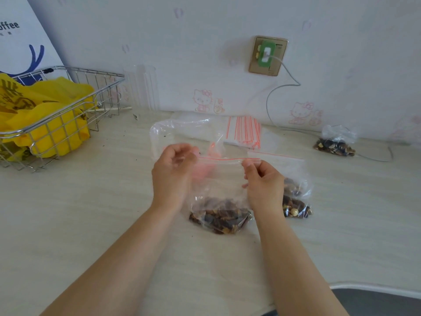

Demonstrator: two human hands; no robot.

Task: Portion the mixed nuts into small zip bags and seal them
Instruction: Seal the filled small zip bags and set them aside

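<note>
A small clear zip bag [218, 190] with a red zip line stands in the middle of the table, mixed nuts [219, 217] filling its bottom. My left hand [174, 172] pinches the left end of its zip strip, and my right hand [262, 179] pinches the right end. A second filled zip bag [296, 201] lies just right of my right hand. A stack of unused zip bags [247, 133] lies behind. A large clear plastic bag [180, 131] sits crumpled behind my left hand.
A wire basket [68, 106] with yellow bags stands at the left. A clear tall container [143, 90] stands by the wall. Another knotted bag of nuts [335, 142] lies at the far right near a grey cable [280, 92]. The table edge [376, 290] curves at lower right.
</note>
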